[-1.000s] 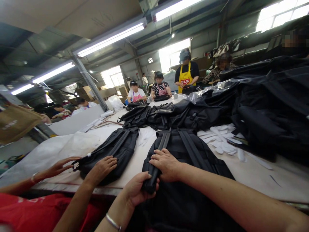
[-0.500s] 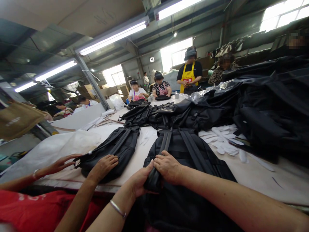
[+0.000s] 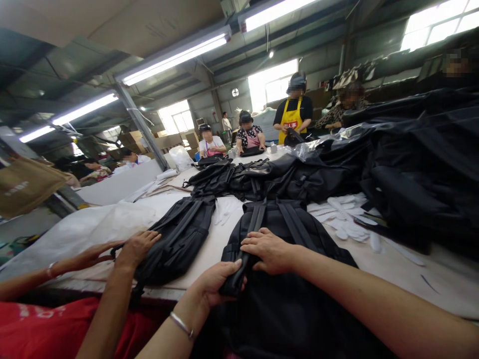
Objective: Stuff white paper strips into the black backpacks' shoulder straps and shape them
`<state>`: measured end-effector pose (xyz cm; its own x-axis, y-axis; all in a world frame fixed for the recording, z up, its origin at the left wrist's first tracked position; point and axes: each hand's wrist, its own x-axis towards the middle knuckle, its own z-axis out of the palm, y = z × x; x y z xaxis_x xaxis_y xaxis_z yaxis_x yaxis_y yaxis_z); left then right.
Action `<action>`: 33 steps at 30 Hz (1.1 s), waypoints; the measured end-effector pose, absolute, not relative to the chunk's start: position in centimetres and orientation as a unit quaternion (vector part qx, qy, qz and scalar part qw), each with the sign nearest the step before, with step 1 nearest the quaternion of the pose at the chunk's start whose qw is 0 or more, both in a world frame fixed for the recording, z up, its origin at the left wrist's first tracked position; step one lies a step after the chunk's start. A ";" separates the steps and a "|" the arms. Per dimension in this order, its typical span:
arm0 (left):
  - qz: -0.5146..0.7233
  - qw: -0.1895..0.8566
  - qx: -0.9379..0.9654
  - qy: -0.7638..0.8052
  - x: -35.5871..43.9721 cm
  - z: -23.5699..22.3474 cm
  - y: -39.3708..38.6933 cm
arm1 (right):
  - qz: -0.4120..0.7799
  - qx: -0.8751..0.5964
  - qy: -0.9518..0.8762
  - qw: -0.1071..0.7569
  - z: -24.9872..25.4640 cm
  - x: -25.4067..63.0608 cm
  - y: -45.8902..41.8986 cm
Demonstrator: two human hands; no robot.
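A black backpack (image 3: 299, 234) lies in front of me with its shoulder straps facing up, its near end hanging toward me over the table edge. My left hand (image 3: 217, 281), with a silver bangle on the wrist, is closed around the lower part of a shoulder strap (image 3: 234, 279), thumb on top. Higher on the same strap, my right hand (image 3: 271, 251) rests with fingers stretched over it and its thumb lower down. The palm side of the right hand is hidden. To the left, a co-worker's hands (image 3: 136, 247) are at a second black backpack (image 3: 181, 239).
Several black bags (image 3: 262, 174) are heaped across the table (image 3: 396, 284), rising to a high pile (image 3: 422, 174) at right. White cut pieces (image 3: 344, 214) lie right of my backpack. Clear plastic sheeting (image 3: 93, 229) covers the left side. Co-workers sit and stand beyond.
My right hand has loosened from its pinch and its fingers have stretched up over the strap. My left hand has shifted slightly left. The co-worker's near hand has moved left along the other backpack.
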<state>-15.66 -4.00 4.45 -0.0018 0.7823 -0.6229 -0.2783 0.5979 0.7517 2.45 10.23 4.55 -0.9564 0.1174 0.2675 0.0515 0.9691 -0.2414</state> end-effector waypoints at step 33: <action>0.503 0.632 0.123 0.577 -13.3 3.0 -7.5 | 0.041 -0.111 -0.969 0.215 5.3 0.2 9.5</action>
